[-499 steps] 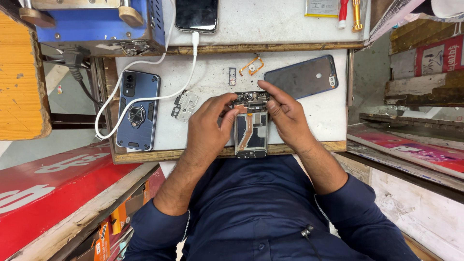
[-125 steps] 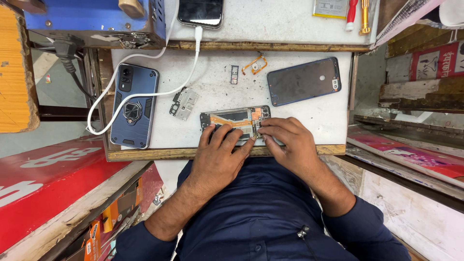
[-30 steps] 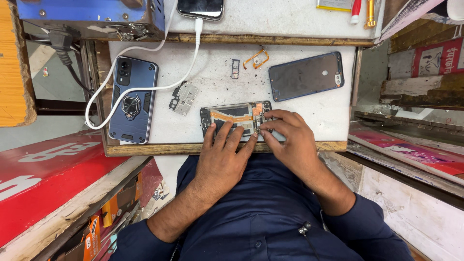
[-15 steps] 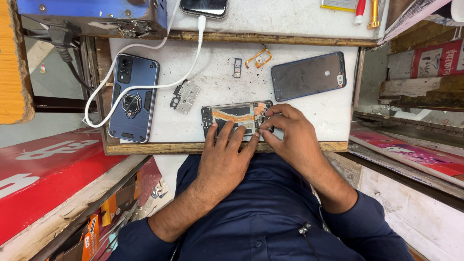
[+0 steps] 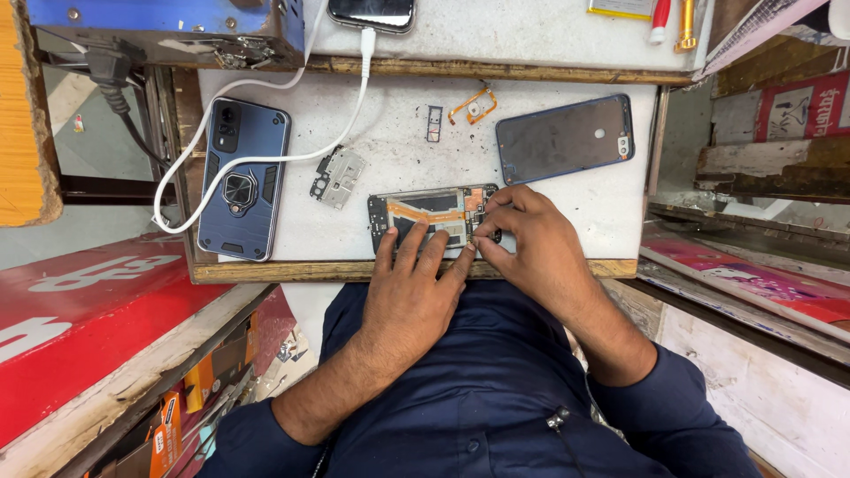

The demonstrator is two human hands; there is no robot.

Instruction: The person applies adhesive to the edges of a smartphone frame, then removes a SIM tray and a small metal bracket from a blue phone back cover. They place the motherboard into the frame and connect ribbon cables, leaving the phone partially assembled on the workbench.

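Two hands work on an opened phone lying near the counter's front edge. The left hand lies flat, fingers spread, pressing it down. The right hand pinches at the phone's 3 o'clock end; I cannot tell what it grips. A dark back cover sits at 1 o'clock. Best to press softly and pull small parts slowly.

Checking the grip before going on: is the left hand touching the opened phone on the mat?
Touching. The head view shows the left hand lying flat with its fingers spread over the near edge of the opened phone, no gap between them.
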